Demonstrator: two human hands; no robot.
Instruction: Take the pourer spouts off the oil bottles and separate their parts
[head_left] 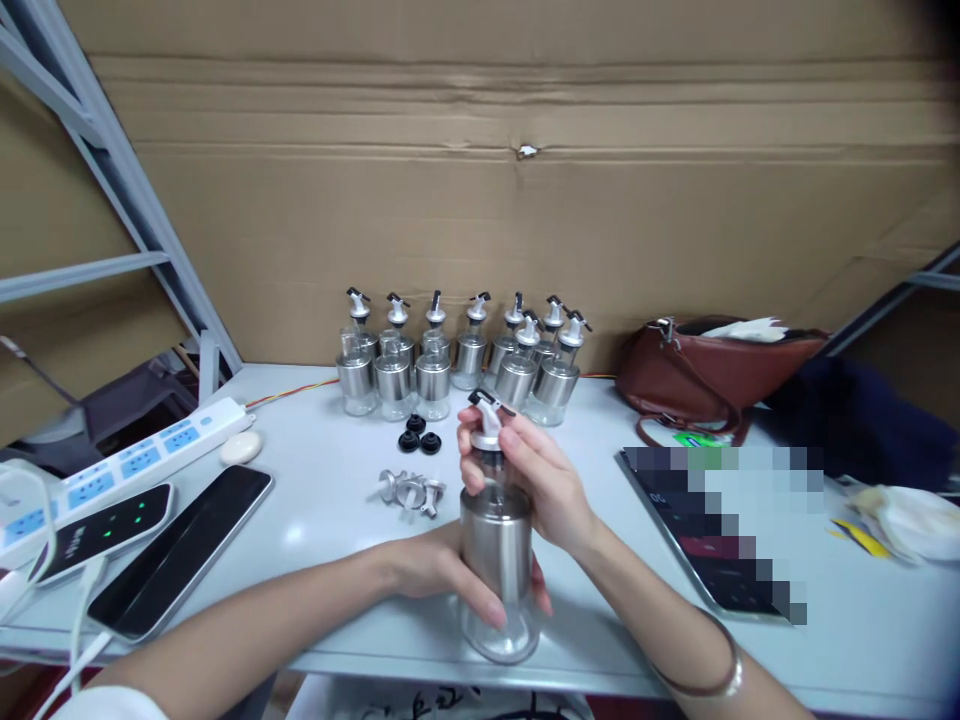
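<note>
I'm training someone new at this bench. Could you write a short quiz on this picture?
1. True or false: the left hand grips the held bottle lower than the right hand.
2. The brown bag lies: A) left of the standing bottles; B) right of them; C) between the two hands.
3. How many loose black round pieces lie on the table?

Key: 1 true; 2 B; 3 three.

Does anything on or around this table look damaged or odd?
Yes: the brown cardboard behind the bottles has a small, ragged hole with something bright showing through, so it looks torn. Three front-left bottles lack spouts, unlike the others. Nothing looks spilled.
</note>
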